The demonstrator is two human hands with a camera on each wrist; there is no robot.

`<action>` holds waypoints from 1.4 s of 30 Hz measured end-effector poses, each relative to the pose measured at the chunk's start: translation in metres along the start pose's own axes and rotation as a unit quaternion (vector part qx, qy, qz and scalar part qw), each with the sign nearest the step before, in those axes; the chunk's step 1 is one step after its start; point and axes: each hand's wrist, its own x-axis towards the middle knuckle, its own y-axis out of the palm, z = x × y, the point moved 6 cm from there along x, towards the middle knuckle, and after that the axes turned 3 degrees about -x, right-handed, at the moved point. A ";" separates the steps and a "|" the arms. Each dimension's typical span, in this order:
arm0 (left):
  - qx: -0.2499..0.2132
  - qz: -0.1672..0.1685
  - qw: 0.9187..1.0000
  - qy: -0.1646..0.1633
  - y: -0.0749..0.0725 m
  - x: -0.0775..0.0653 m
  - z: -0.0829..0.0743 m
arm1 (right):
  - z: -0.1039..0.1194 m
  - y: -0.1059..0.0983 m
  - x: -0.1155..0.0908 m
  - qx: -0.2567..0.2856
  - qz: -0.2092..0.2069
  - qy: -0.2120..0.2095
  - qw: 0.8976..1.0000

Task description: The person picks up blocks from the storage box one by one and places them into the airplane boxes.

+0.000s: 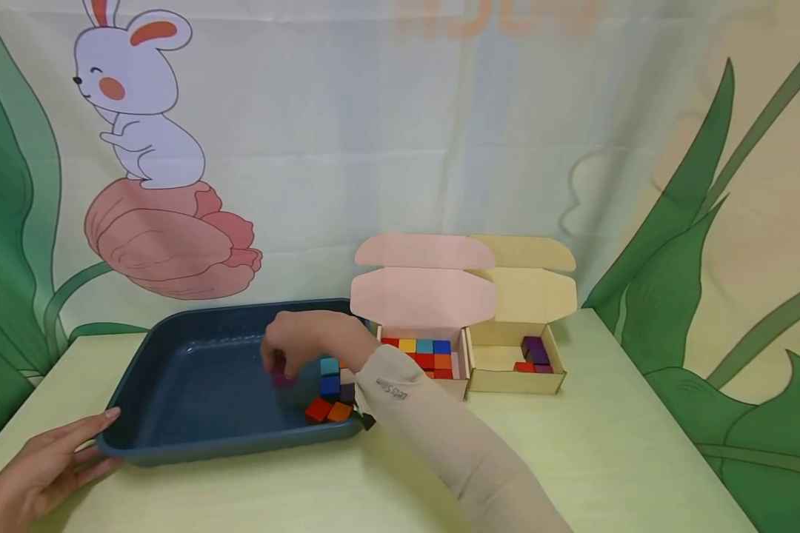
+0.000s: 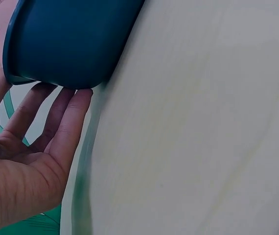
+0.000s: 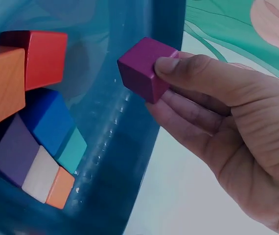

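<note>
My right hand pinches a magenta-purple cube between thumb and fingers, over the dark blue tray. In the right wrist view the thumb lies on one face of the cube. My left hand grips the tray's near left corner, thumb at the rim and fingers against the outer wall. Inside the tray's right end sit several cubes, among them a red cube, a blue cube, a teal cube, a dark purple cube and a pale cube. My right forearm partly hides them in the head view.
Right of the tray stands a pink box, lid raised, with rows of coloured cubes. Beside it a yellow box, also with its lid up, holds several purple and red cubes at its right side. A printed cloth hangs behind the table.
</note>
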 end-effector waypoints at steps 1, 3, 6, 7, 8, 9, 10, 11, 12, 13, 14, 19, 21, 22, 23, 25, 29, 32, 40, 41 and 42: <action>0.000 -0.001 1.000 -0.001 0.000 -0.001 0.000 | -0.001 -0.001 -0.002 0.001 -0.005 -0.003 1.000; 0.002 0.004 1.000 -0.002 0.001 -0.003 -0.001 | -0.003 -0.002 -0.006 0.005 -0.018 -0.004 1.000; 0.002 0.017 1.000 -0.002 0.004 -0.006 -0.003 | -0.009 -0.003 -0.020 0.010 -0.039 -0.002 0.999; 0.001 0.021 1.000 -0.003 0.004 -0.007 -0.003 | -0.012 -0.003 -0.027 0.012 -0.045 -0.001 0.999; 0.000 0.025 1.000 -0.002 0.005 -0.008 -0.004 | -0.015 -0.004 -0.035 0.014 -0.052 0.001 0.999; -0.001 0.028 1.000 -0.001 0.005 -0.008 -0.004 | -0.018 -0.004 -0.043 0.013 -0.058 0.003 0.998; -0.001 0.028 1.000 -0.002 0.005 -0.009 -0.005 | -0.022 -0.004 -0.052 0.010 -0.065 0.005 0.998; -0.001 0.029 1.000 -0.002 0.005 -0.009 -0.005 | -0.026 -0.004 -0.062 0.007 -0.072 0.007 0.997; 0.001 0.027 1.000 -0.003 0.005 -0.010 -0.005 | -0.031 -0.003 -0.072 0.006 -0.079 0.012 0.997; 0.001 0.029 1.000 -0.004 0.004 -0.009 -0.005 | -0.037 -0.001 -0.083 0.008 -0.085 0.017 0.996; 0.003 0.029 1.000 -0.003 0.004 -0.009 -0.005 | -0.043 0.002 -0.095 0.007 -0.091 0.020 0.996; 0.020 0.026 0.999 -0.010 0.003 -0.006 -0.003 | -0.074 0.024 -0.161 0.002 -0.110 0.032 0.993; 0.028 0.022 0.999 -0.012 0.001 -0.004 -0.002 | -0.087 0.034 -0.189 -0.001 -0.117 0.037 0.992; 0.029 0.024 0.999 -0.012 0.000 -0.003 -0.002 | -0.094 0.039 -0.203 -0.002 -0.119 0.043 0.992; 0.029 0.024 0.999 -0.012 -0.001 -0.003 -0.002 | -0.101 0.044 -0.216 0.003 -0.120 0.052 0.991; 0.024 0.023 0.999 -0.010 -0.003 -0.001 -0.002 | -0.115 0.055 -0.240 0.009 -0.125 0.063 0.990; 0.031 0.023 0.999 -0.010 0.000 -0.002 -0.005 | -0.140 0.075 -0.281 -0.001 -0.127 0.095 0.987; 0.042 0.022 0.999 -0.009 0.002 -0.002 -0.007 | -0.153 0.085 -0.300 -0.028 -0.131 0.109 0.985; 0.042 0.023 0.999 -0.008 0.001 -0.001 -0.005 | -0.174 0.097 -0.310 -0.076 -0.151 0.080 0.982; 0.043 0.023 0.999 -0.007 0.001 -0.001 -0.004 | -0.177 0.097 -0.310 -0.082 -0.156 0.075 0.981; 0.045 0.023 0.999 -0.006 0.001 -0.001 -0.004 | -0.179 0.097 -0.309 -0.088 -0.160 0.071 0.981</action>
